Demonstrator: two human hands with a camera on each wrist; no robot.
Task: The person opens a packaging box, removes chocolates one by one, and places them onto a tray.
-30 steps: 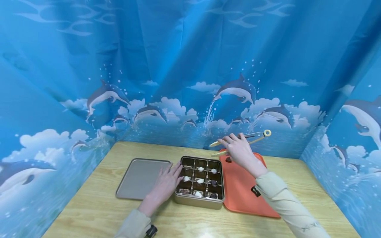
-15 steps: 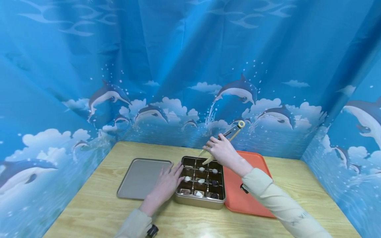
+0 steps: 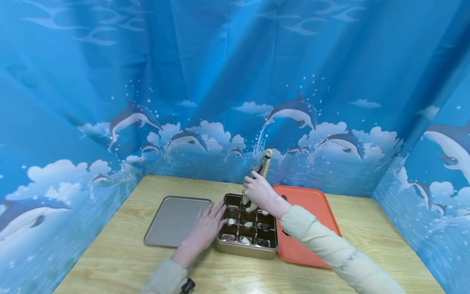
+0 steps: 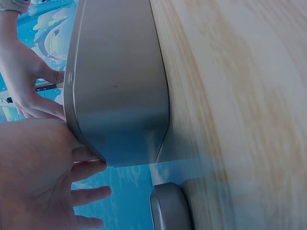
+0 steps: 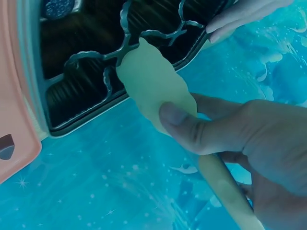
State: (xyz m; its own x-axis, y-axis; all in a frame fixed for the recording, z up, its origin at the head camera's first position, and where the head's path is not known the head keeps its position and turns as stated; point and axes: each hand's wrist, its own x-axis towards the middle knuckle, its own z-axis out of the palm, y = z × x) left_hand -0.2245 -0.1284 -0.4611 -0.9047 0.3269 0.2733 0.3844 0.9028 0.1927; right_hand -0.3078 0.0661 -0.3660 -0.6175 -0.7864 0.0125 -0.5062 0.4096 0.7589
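My right hand (image 3: 261,194) holds a pair of cream-tipped tongs (image 3: 266,166) over the back of a metal box (image 3: 244,252). In the right wrist view the thumb presses the broad tong tip (image 5: 151,84), which reaches over the divided insert (image 5: 108,56); whether anything sits between the tips is hidden. Small white pieces (image 3: 248,224) and dark chocolate-like pieces (image 3: 264,226) lie in several compartments. My left hand (image 3: 204,229) rests its straight fingers against the box's left rim; the left wrist view has them spread beside the box wall (image 4: 120,72).
An orange tray (image 3: 310,220) lies right of the box, bearing a dark piece (image 3: 284,197) partly behind the right arm. Left of the box is a flat grey tray or lid (image 3: 170,220). A blue dolphin curtain (image 3: 205,81) stands behind the wooden table (image 3: 121,253).
My right hand has moved left from above the orange tray to the box. The tongs have swung more upright, and their tips have lowered to the back compartments. The left hand keeps its place.
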